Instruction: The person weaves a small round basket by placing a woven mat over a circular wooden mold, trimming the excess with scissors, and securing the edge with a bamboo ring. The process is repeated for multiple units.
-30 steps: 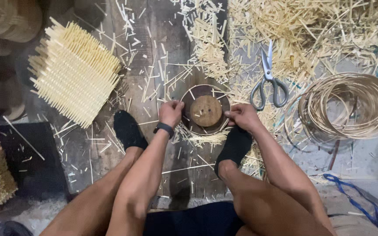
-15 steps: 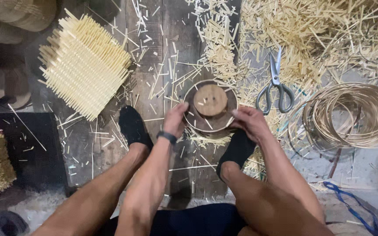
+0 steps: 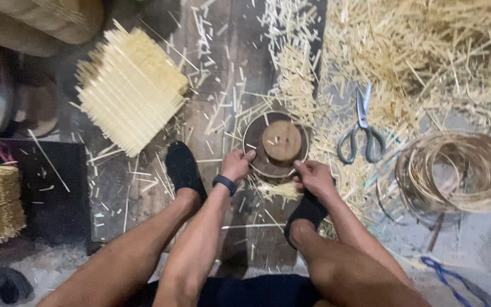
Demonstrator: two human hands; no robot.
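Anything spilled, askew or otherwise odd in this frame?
Pale cut splints lie scattered loose across the dark wooden floor, thickest at upper right, half burying the grey-handled scissors. Otherwise orderly: both hands, left hand and right hand, grip the round brown wooden form, and the pale splint bundle lies stacked.

Both arms reach fwd between bent knees, left hand [image 3: 236, 165] w/ dark wristband and right hand [image 3: 313, 177] close together, fingers curled in a grip.
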